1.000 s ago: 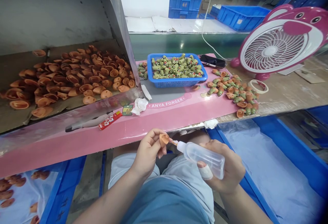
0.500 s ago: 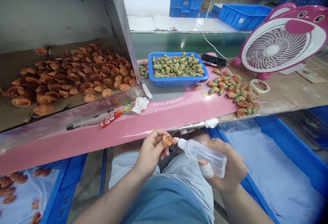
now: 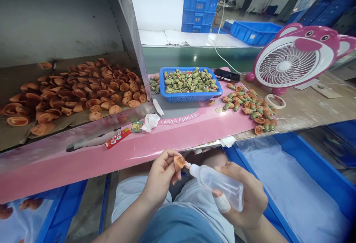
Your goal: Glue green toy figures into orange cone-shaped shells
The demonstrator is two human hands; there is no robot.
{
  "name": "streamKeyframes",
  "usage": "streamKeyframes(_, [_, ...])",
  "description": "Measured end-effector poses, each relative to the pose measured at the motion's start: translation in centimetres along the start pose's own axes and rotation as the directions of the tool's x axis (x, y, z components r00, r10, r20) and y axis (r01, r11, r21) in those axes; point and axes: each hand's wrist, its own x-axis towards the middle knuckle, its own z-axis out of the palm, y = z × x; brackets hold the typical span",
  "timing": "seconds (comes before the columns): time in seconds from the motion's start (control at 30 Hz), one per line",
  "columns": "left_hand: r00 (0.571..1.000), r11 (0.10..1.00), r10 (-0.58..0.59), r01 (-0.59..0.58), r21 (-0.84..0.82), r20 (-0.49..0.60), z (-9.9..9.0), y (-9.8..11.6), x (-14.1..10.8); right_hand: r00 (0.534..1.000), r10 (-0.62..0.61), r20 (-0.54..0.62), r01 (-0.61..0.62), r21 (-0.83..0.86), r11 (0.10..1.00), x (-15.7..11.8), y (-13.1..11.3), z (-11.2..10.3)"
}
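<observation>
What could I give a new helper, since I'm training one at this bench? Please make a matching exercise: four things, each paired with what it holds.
Things:
1. Left hand
2. Right hand
3. Blue mesh basket
4. Cardboard-lined shelf

Holds:
A. Clear squeeze bottle
B. Green painted figures
C. Single orange moulded piece
D. Heap of orange moulded pieces

Pairs: 1-C, 2-A, 3-B, 4-D
</observation>
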Motion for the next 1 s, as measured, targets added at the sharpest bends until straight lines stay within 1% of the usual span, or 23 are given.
streamKeyframes(0.1, [1.000, 1.000, -0.017, 0.017, 0.002, 0.015, -0.1, -0.1, 0.0, 1.000, -0.018, 0.007, 0.018, -0.020, 1.000, 0.2, -0.2, 0.1])
streamKeyframes(0.2, [1.000, 1.000, -0.018, 0.018, 0.016, 0.012, -0.3, -0.2, -0.1, 0.999, -0.032, -0.012, 0.032, -0.063, 0.998, 0.4, -0.4, 0.3])
streamKeyframes(0.33, [0.999, 0.999, -0.028, 0.028, 0.019, -0.021, -0.5, -0.2, 0.0, 0.999, -0.018, -0.029, 0.016, -0.044, 0.999, 0.5, -0.4, 0.5])
streamKeyframes(0.47, [1.000, 1.000, -0.017, 0.017, 0.011, -0.002, -0.4, -0.1, 0.2, 1.000, 0.017, -0.002, -0.017, -0.043, 0.999, 0.5, -0.5, 0.3])
streamKeyframes(0.57, [1.000, 1.000, -0.025, 0.025, 0.000, -0.001, -0.4, 0.0, 0.2, 0.999, 0.035, -0.002, -0.035, -0.034, 0.999, 0.4, -0.5, 0.2])
streamKeyframes(0.67, [1.000, 1.000, -0.026, 0.026, -0.004, 0.004, -0.4, 0.0, 0.1, 0.999, 0.042, -0.011, -0.043, -0.033, 0.999, 0.4, -0.5, 0.2])
streamKeyframes(0.8, [1.000, 1.000, -0.017, 0.017, -0.009, 0.000, -0.2, -0.1, 0.1, 0.999, 0.034, 0.007, -0.034, -0.016, 0.999, 0.2, -0.4, 0.3])
streamKeyframes(0.87, [0.999, 1.000, -0.011, 0.010, -0.022, -0.032, -0.3, -0.1, 0.2, 0.996, 0.085, -0.016, -0.084, 0.028, 0.996, -0.2, -0.1, 0.4])
streamKeyframes(0.9, [0.999, 0.999, -0.014, 0.012, -0.034, -0.051, -0.4, -0.1, 0.4, 0.989, 0.146, -0.040, -0.143, 0.065, 0.988, -0.4, 0.2, 0.5])
streamKeyframes(0.93, [0.997, 0.999, -0.021, 0.018, -0.049, -0.070, -0.5, 0.0, 0.6, 0.972, 0.227, -0.058, -0.220, 0.112, 0.969, -0.5, 0.5, 0.6])
streamKeyframes(1.0, [0.994, 0.996, -0.034, 0.025, -0.086, -0.105, -1.0, 0.1, 1.0, 0.917, 0.395, -0.061, -0.374, 0.213, 0.902, -0.5, 1.5, 1.0])
